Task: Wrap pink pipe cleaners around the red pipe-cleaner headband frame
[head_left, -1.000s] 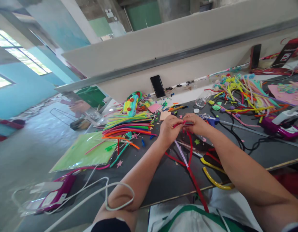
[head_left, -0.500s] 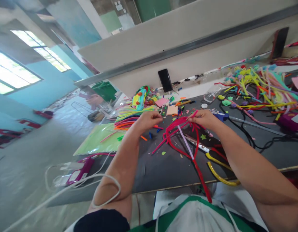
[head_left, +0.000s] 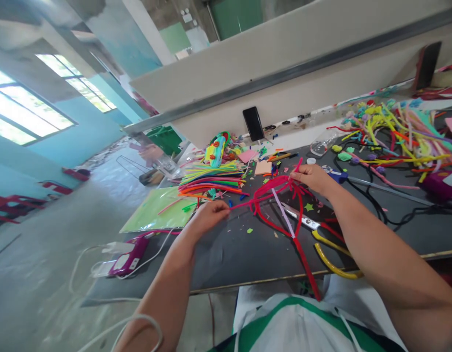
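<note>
A looped frame of red and pink pipe cleaners (head_left: 273, 225) hangs over the dark table, its twisted red stem pointing down toward my lap. A pale lilac strip (head_left: 283, 212) crosses its middle. My left hand (head_left: 216, 211) pinches the end of a pink pipe cleaner that stretches left from the frame. At the frame's upper right, my right hand (head_left: 304, 175) is closed on the pink and red pipe cleaners, a short pink tip sticking up above the fingers. Scissors with yellow handles (head_left: 330, 244) lie beneath and right of the frame.
Coloured pipe cleaners (head_left: 207, 183) lie by a green sheet in plastic (head_left: 152, 210). A phone (head_left: 253, 123) leans on the divider. More pipe cleaners (head_left: 398, 132) heap at right. A purple power strip (head_left: 132, 256) with white cables sits at the left edge.
My left hand has moved left and down and now grips the pink pipe cleaner's end, which it did not hold before. My right hand stays at the frame's upper right.
</note>
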A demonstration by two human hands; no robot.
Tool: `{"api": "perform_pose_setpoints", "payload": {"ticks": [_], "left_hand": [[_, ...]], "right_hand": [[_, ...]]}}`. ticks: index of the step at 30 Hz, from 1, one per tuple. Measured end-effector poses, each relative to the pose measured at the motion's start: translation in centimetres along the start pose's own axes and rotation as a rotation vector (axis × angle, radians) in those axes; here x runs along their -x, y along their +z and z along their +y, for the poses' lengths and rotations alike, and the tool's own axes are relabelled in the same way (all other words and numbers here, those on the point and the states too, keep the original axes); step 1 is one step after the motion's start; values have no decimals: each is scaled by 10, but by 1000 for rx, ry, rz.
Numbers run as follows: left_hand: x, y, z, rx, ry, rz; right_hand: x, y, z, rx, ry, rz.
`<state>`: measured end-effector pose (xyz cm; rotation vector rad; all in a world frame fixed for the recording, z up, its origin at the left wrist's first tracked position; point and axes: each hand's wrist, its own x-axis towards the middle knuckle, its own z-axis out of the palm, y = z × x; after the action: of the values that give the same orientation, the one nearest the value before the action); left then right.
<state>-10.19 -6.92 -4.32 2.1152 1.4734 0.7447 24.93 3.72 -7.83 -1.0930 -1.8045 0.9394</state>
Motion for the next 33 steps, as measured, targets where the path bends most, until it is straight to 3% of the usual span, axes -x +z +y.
{"api": "perform_pose_setpoints", "payload": {"ticks": [3, 6, 9, 12, 15, 18, 23, 28, 33], "left_hand": [[-21, 0, 13, 134, -153, 79], [-46, 12, 34, 259, -147, 239], [-68, 29, 51, 339, -132, 302], [-78, 43, 60, 247, -88, 308], [-78, 53, 59, 80, -26, 278], [-75, 58, 55, 17, 11, 285], [-76, 61, 53, 193, 44, 414], [-82, 63, 66, 250, 113, 390], [-85, 66, 75, 288, 80, 393]], "right_hand": [[-1, 0, 1, -7, -45, -27], [0, 2, -2, -52, -97, -31], [1, 5, -9, -156, -110, 27], [3, 7, -15, -215, -148, 152], [5, 6, -17, -82, -267, 312], [7, 5, -20, 211, -436, 436], [6, 19, -28, 544, -534, 313], [6, 39, -30, 698, -528, 200], [8, 40, -29, 761, -554, 141]]}}
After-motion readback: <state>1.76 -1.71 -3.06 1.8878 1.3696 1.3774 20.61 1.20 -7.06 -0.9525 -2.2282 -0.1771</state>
